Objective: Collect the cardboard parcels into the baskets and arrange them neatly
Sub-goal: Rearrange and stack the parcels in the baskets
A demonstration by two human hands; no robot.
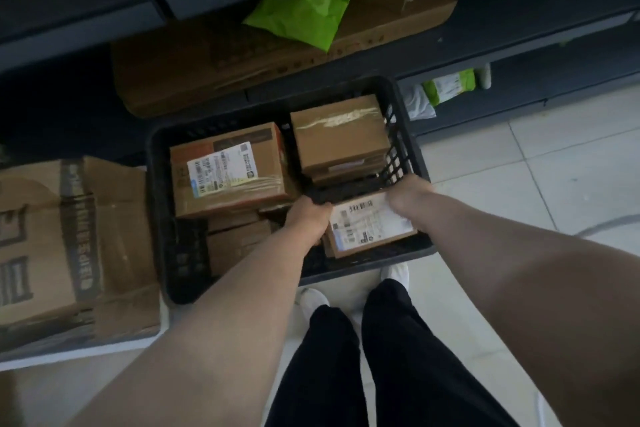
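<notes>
Floor: pale tiles (571, 166), bearing a big open carton (69, 246) at left and a black basket (156, 201) just beside it.
Shelves: dark racks (86, 10) behind, holding flat cartons and a green bag (301, 14).
Basket: labelled parcel (228, 170) left, taped parcel (339, 132) far right, small parcel (370, 229) near right.
Hidden: both hands' fingertips; label print blurred.
Left hand (308, 218): curled over the small parcel's left edge, gripping.
Right hand (410, 196): curled over its far right corner, gripping.
</notes>
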